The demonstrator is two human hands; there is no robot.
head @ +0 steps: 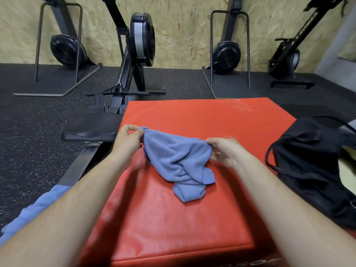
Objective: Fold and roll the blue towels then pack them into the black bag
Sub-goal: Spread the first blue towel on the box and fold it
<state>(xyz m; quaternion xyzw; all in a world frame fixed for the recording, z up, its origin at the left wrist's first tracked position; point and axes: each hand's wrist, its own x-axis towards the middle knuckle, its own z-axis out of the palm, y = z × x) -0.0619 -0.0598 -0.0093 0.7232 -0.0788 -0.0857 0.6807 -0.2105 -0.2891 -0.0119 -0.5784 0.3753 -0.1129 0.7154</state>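
Note:
A crumpled blue towel (180, 162) hangs between my two hands above a red padded box (173, 218); its lower end rests bunched on the box top. My left hand (128, 140) pinches the towel's upper left corner. My right hand (224, 151) grips the towel's upper right edge. The black bag (312, 166) lies slumped at the right side of the box, its cords loose. More blue towel cloth (36, 211) shows at the lower left, partly hidden under my left forearm.
A rowing machine (123, 78) with its seat and rail runs along the left of the box. Other black exercise machines stand against the chipboard wall behind. The floor is black speckled rubber.

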